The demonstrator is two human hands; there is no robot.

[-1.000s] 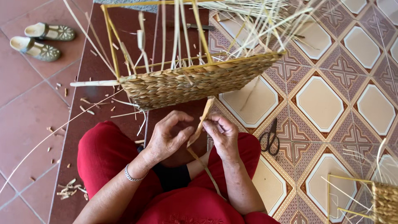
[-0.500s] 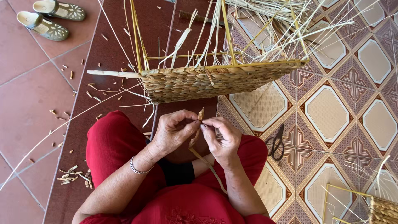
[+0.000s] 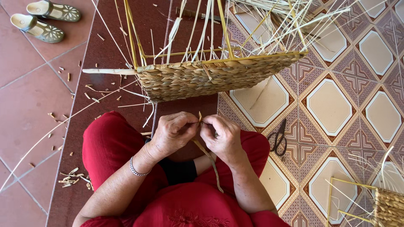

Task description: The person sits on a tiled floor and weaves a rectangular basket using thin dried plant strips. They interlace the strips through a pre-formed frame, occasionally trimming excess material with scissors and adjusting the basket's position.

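Since the earlier frames both hands have drawn closer together and the strand's free tip now stands shorter above the fingers. Left hand (image 3: 174, 132) and right hand (image 3: 222, 134) meet fingertip to fingertip over the lap, each pinched shut on the same dried tan fibre strand (image 3: 209, 157), whose tail hangs down between the knees across the red clothing (image 3: 105, 145). Holding it from both sides keeps it taut, seemingly for twisting or splitting. Just beyond the hands lies the half-woven rectangular basket of braided tan fibre on a yellow cane frame (image 3: 210, 77), tipped on its side so its woven wall faces the person and its loose pale stakes (image 3: 290, 17) fan away. Black scissors (image 3: 278, 138) lie near the right knee on the patterned floor tiles (image 3: 332, 105). Two pale sandals (image 3: 44, 19) sit well apart, top left. A silver bracelet (image 3: 136, 168) circles the left wrist.
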